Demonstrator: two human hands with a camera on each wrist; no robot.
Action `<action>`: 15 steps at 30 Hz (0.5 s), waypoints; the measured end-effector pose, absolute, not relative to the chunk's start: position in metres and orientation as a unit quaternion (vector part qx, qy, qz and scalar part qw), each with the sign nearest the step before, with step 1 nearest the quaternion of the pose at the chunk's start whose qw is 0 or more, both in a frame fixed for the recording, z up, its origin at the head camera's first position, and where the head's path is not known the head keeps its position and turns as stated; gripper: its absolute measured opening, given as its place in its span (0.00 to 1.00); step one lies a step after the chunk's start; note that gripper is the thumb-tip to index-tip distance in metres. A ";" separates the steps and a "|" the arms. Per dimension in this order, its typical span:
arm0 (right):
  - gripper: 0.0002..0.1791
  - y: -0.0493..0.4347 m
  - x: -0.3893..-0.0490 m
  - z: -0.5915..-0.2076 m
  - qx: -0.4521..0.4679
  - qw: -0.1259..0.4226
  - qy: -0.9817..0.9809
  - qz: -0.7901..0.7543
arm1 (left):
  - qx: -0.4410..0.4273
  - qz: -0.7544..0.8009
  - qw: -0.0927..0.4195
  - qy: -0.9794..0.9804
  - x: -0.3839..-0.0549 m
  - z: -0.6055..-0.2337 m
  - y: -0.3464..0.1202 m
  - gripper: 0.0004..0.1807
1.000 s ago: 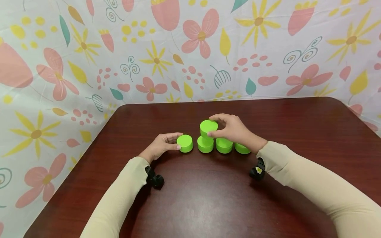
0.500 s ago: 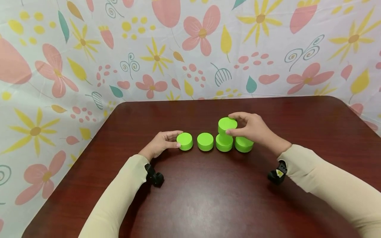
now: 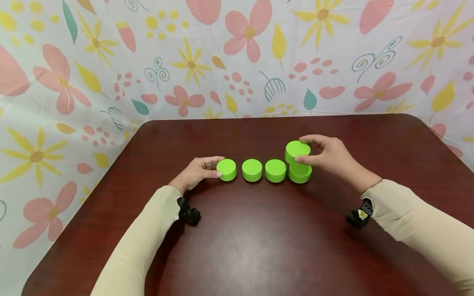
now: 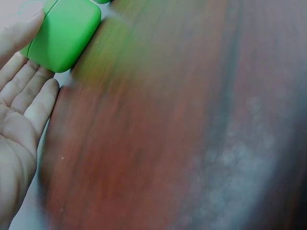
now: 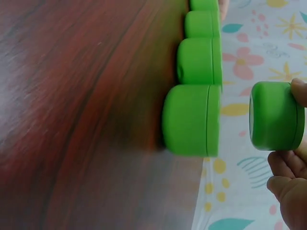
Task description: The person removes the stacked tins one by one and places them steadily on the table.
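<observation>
Several small round green lidded jars are lined up on the table. At the left end of the row, my left hand (image 3: 195,170) pinches a jar (image 3: 226,169) between thumb and fingers; the left wrist view shows this jar (image 4: 67,36) at its top left. My right hand (image 3: 335,156) holds another green jar (image 3: 295,151) by its sides, raised over the rightmost jar (image 3: 300,174). From the right wrist, a gap shows between the held jar (image 5: 273,115) and the rightmost one in the row. Two more jars stand between, one jar (image 3: 252,170) beside the other jar (image 3: 275,171).
The dark reddish-brown table (image 3: 259,238) has a glossy top. Behind and to the left hangs a white cloth (image 3: 237,82) with flower prints. A black camera (image 3: 190,213) is strapped to the left wrist, and another black camera (image 3: 358,218) to the right.
My right hand has carried its jar rightward, from above the second jar, past the third, to above the rightmost one. My left hand stays at the leftmost jar. The head view tilts slightly down.
</observation>
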State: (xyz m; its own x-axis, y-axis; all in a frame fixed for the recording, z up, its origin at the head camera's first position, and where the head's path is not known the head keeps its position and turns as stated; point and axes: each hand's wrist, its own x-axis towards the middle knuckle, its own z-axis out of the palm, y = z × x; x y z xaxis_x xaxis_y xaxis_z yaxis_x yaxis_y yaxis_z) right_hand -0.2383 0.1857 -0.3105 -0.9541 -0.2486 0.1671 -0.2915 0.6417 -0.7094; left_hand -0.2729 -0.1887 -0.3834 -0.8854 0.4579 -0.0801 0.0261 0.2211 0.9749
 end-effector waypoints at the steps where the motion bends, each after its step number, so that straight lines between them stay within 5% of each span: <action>1: 0.33 0.188 -0.238 -0.310 0.144 0.026 -0.907 0.396 | 0.158 0.605 0.178 0.760 -0.273 -0.383 -0.189 0.32; 15: 0.33 0.222 -0.223 -0.318 0.113 0.054 -0.916 0.382 | 0.159 0.613 0.181 0.753 -0.276 -0.383 -0.189 0.32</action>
State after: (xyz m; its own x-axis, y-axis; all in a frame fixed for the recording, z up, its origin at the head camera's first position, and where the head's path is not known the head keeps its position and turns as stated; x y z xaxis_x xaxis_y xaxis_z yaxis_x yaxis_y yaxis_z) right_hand -0.2232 0.2222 -0.3185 -0.9687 -0.1659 0.1846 -0.2479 0.6833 -0.6868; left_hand -0.2759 -0.1886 -0.3835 -0.8839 0.4612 -0.0772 0.0177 0.1980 0.9800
